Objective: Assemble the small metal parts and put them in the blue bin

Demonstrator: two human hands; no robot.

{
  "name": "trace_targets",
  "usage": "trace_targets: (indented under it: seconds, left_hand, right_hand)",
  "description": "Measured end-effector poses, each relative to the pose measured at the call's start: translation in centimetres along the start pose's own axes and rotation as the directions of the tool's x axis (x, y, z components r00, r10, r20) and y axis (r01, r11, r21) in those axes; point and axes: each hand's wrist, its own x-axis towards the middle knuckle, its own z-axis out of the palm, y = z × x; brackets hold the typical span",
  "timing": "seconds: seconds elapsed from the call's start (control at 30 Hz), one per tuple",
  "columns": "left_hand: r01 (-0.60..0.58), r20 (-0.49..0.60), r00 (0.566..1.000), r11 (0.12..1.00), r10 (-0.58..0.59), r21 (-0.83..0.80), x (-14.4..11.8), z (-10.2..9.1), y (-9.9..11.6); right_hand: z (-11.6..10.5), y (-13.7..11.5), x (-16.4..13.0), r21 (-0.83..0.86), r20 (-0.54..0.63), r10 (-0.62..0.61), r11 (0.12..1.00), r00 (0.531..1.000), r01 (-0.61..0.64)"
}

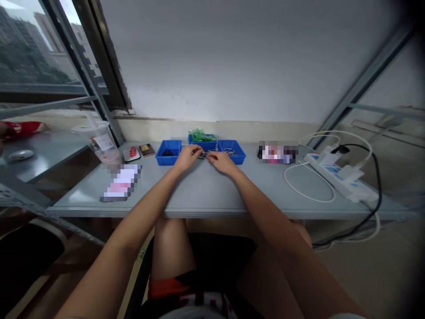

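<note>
so both hands, left hand (187,157) & right hand (222,162), pinch shut on a small dark metal clip (204,154) btwn them, over the smooth grey bench (206,195), just in front of square blue plastic bins (168,152).

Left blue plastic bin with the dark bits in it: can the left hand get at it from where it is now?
Probably yes. The left hand lies just right of the left blue plastic bin, whose top is open, with only bare grey tabletop between them. Both hands are on a small metal part.
</note>
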Motion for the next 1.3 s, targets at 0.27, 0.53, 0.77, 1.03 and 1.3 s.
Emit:
trace_targets:
  seconds: [0.27, 0.53, 0.77, 1.03, 1.3]
  left_hand:
    - [0.014, 0.222, 0.975, 0.999, -0.02, 0.029, -0.2, 0.2, 0.0]
    - [0.009, 0.183, 0.983, 0.999, -0.014, 0.032, -0.3, 0.3, 0.3]
    - [0.006, -0.024, 1.0, 1.0, -0.007, -0.029, 0.0, -0.4, 0.7]
    - [0.016, 0.218, 0.976, 1.0, -0.013, -0.012, -0.3, 0.1, -0.3]
    - [0.057, 0.404, 0.912, 0.997, -0.07, 0.046, -0.6, 0.4, -1.3]
  right_hand:
    - [-0.7, -0.4, -0.1, 0.048, -0.23, 0.005, 0.999, 0.973, 0.006]
    - [-1.0, -0.5, -0.1, 0.047, -0.246, -0.012, 0.999, 0.969, 0.024]
    - [-1.0, 0.1, 0.0, 0.051, -0.161, -0.036, 0.998, 0.986, 0.045]
    - [-0.4, 1.0, -0.2, -0.045, 0.114, -0.006, 0.999, 0.993, 0.011]
    - [-0.2, 1.0, -0.3, -0.034, 0.196, 0.033, 0.999, 0.98, -0.027]
